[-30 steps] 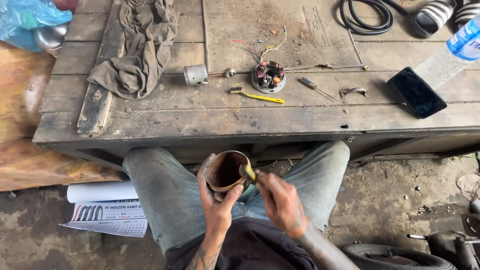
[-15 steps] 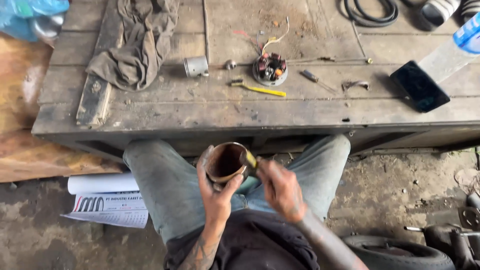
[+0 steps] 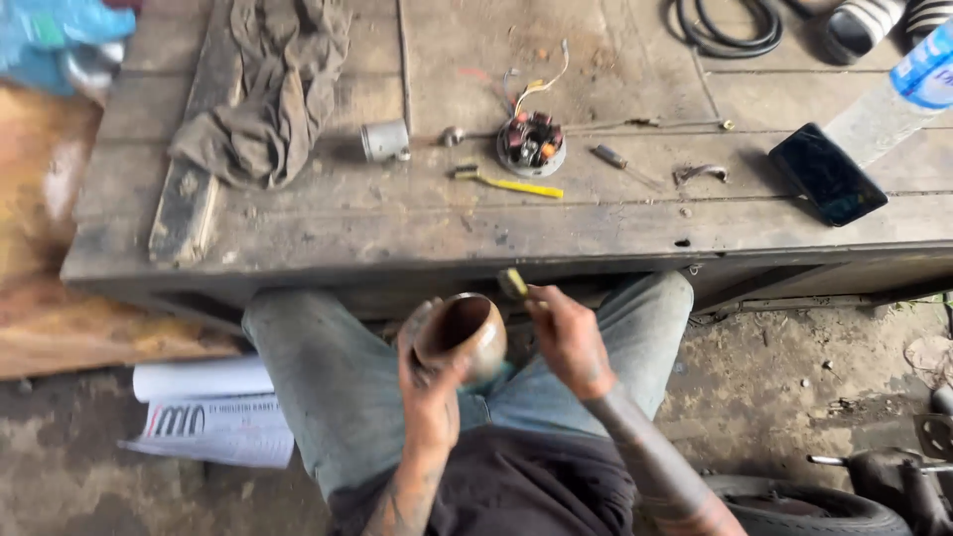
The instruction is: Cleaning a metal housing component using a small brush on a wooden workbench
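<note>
Workbench [image 3: 417,223] ahead; left hand [image 3: 432,382] grips metal cup [image 3: 462,333], right hand [image 3: 568,337] pinches brush [image 3: 513,285].

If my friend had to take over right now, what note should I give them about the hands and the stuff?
Left hand: grip around a rusty metal cup, open side up, over the lap.
Right hand: holds a small brush, tip just off the cup's rim.
On the bench: yellow brush, wired coil part, screwdriver, rag, phone.
Done: cup is in hand.
Left: cup's inside looks brown and dirty.
</note>
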